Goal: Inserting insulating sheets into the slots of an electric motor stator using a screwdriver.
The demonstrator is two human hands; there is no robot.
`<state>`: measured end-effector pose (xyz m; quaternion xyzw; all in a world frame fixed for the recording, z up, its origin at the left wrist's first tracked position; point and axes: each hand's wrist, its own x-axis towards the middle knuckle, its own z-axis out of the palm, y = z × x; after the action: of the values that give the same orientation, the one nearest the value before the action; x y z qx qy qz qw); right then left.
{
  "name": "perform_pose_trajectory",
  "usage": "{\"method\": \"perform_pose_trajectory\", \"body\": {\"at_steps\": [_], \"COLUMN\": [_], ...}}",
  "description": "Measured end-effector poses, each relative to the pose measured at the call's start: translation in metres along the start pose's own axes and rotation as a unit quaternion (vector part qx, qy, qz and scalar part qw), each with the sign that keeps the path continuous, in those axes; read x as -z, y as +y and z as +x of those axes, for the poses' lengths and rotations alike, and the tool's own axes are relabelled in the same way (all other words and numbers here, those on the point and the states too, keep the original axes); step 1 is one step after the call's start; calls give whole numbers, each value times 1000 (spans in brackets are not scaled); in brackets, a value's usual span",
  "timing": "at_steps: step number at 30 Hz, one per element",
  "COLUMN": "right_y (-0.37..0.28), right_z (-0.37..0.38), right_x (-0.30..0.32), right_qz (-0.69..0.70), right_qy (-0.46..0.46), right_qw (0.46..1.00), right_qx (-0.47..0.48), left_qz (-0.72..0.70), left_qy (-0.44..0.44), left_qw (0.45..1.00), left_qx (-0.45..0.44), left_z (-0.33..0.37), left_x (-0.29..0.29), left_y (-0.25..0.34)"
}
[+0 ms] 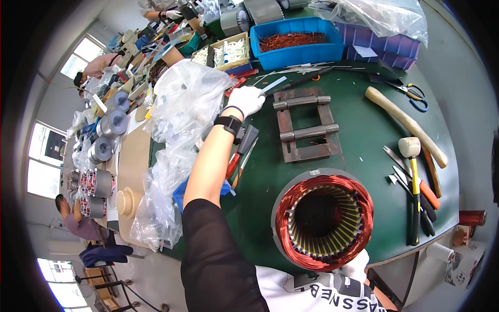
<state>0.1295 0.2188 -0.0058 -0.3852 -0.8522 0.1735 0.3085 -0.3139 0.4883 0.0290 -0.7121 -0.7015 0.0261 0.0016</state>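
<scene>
Gloved in white, the right hand (356,266) is at the near right side of the stator (347,229), mostly hidden by it; whether its fingers are closed, I cannot tell. The stator stands on the green table (249,213) near its front edge, bore up, red windings ringing the opening. To its right lie a mallet (415,190) with a pale head, orange-handled pliers (429,195) and, farther up, a wooden bar (408,125). Left of the stator, a red-handled tool (233,165) lies beside the left forearm. Just past the stator is a metal frame (306,154) with two crossbars. The left hand (247,100), also gloved, reaches beyond the tool, fingers bent near a pale strip (275,84); its grip cannot be made out. Plastic sheeting (182,99) spreads to its left. Farther back, a blue bin (296,59) holds copper-coloured wire (293,41), beside a purple crate (382,52).
</scene>
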Motion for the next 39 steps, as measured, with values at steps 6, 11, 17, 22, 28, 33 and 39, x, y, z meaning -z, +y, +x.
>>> {"method": "perform_pose_trajectory", "body": {"at_steps": [6,11,17,22,28,33,39], "right_y": [2,9,-12,-18,-19,-3,41], "right_z": [-13,-39,15,15,7,13,127], "right_x": [-22,-28,11,18,14,33,90], "right_qz": [78,118,-54,-56,-36,72,68], "right_qy": [-5,21,-20,-20,6,-77,-53], "right_qw": [996,986,998,998,999,994,989], "right_qx": [-45,-119,26,15,17,-38,-120], "left_qz": [-101,-70,-29,-11,-173,-192,-298], "left_qy": [82,19,-2,136,273,248,169], "left_qw": [986,977,988,980,944,949,918], "left_qx": [106,202,149,148,69,13,200], "left_z": [9,53,48,24,-78,-223,-382], "left_x": [-10,-30,-22,-22,31,43,1], "left_y": [-23,-9,2,12,53,114,184]}}
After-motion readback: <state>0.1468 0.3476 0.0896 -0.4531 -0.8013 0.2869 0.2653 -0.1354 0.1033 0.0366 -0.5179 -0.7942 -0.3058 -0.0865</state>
